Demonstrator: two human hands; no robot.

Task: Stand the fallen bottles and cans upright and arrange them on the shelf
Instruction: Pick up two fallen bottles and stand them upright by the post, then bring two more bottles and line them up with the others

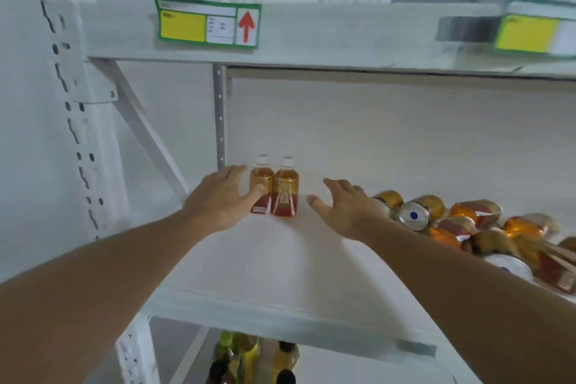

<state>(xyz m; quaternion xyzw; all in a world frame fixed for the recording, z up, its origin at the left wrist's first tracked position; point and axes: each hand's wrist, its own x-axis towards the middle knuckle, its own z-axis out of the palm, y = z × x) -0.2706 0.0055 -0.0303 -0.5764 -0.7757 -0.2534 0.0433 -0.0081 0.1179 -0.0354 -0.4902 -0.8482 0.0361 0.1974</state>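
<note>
A white metal rack with slotted uprights and a diagonal brace stands against a pale wall. On the upper beam sits a green-edged label with a yellow patch and red arrow. Another yellow label shows, blurred, at right. The light is soft and even.
</note>
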